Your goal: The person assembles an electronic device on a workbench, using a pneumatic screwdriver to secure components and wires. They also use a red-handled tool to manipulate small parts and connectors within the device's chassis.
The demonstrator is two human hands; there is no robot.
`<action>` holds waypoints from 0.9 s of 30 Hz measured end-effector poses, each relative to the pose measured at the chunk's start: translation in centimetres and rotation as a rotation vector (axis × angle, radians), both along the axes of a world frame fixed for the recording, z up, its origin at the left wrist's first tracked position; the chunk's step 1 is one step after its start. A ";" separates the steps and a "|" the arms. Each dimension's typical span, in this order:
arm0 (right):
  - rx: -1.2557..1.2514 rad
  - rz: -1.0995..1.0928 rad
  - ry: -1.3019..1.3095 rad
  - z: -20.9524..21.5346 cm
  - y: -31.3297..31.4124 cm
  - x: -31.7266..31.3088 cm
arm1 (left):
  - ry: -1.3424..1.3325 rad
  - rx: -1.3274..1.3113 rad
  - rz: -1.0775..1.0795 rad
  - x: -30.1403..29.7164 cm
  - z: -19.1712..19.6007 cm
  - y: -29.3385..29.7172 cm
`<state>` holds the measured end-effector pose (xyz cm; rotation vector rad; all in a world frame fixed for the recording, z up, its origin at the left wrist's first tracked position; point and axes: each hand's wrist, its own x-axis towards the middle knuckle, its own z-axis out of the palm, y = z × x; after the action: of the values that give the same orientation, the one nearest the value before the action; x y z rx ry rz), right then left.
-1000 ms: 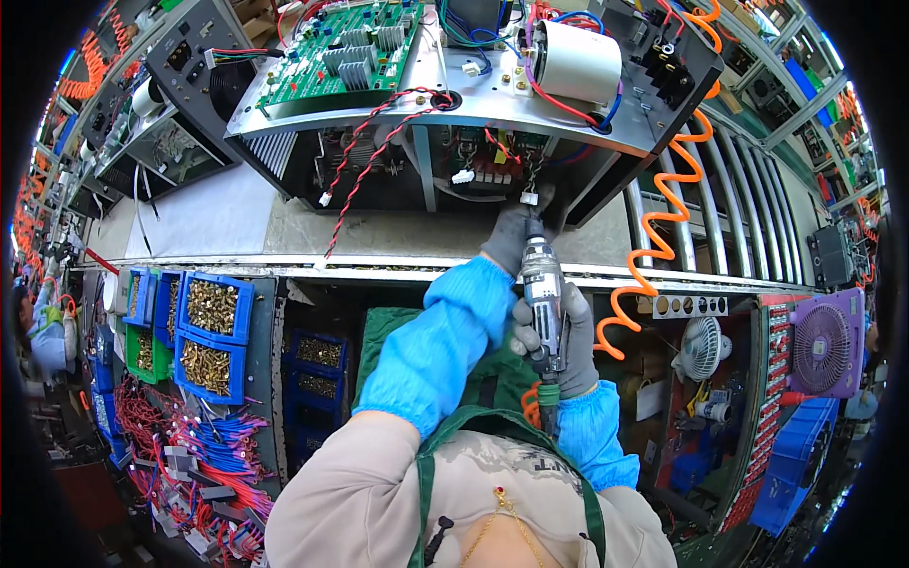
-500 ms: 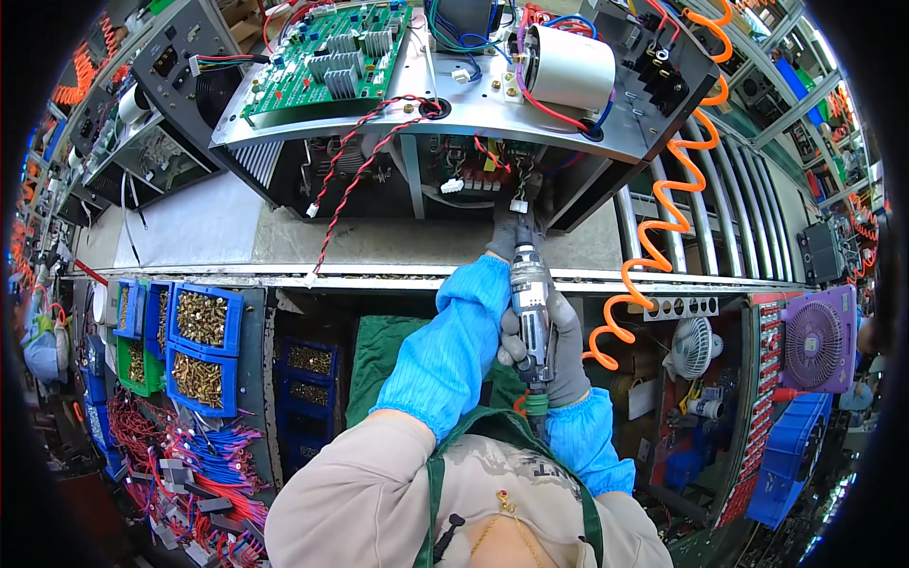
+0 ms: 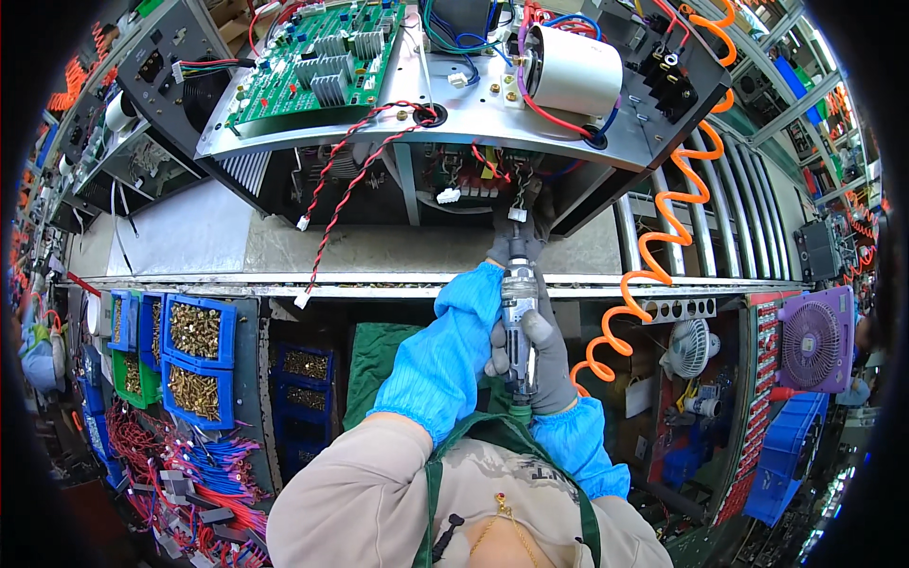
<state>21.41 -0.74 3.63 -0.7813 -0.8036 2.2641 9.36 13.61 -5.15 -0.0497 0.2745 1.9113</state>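
Our right hand (image 3: 549, 367) clamped round a power screwdriver (image 3: 518, 327), left hand (image 3: 502, 248) ahead, grip unclear, electronics chassis (image 3: 464, 117) beyond both.

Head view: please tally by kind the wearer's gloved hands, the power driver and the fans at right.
Gloved hands: 2, left hand and right hand
Power driver: 1
Fans: 2, purple fan and white fan
Total: 5

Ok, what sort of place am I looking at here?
Likely an electronics assembly line: an open metal chassis carrying a green circuit board, metal rollers beside it, and blue bins of small brass-coloured hardware.
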 end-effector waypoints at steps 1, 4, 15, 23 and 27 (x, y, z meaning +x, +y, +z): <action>-0.001 -0.004 0.025 -0.3 -0.1 0.0 | -0.036 -0.004 0.006 0.0 0.0 0.1; -0.022 -0.004 0.011 -0.4 0.3 0.0 | -0.122 0.026 0.004 0.2 -0.9 0.6; 0.048 -0.013 -0.079 -0.3 0.1 -0.3 | 0.315 0.078 -0.146 -1.2 -11.3 0.1; 0.099 0.056 -0.114 -1.5 0.6 -0.1 | 0.265 -0.290 -0.191 -5.3 -3.6 -10.9; 0.216 0.066 -0.127 -0.9 0.3 0.8 | 0.402 -0.288 -0.219 -5.0 -0.2 -12.4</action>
<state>22.16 -0.48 2.78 -0.8128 -1.1273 2.1548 4.36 1.17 -5.36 0.1681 0.7933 1.6404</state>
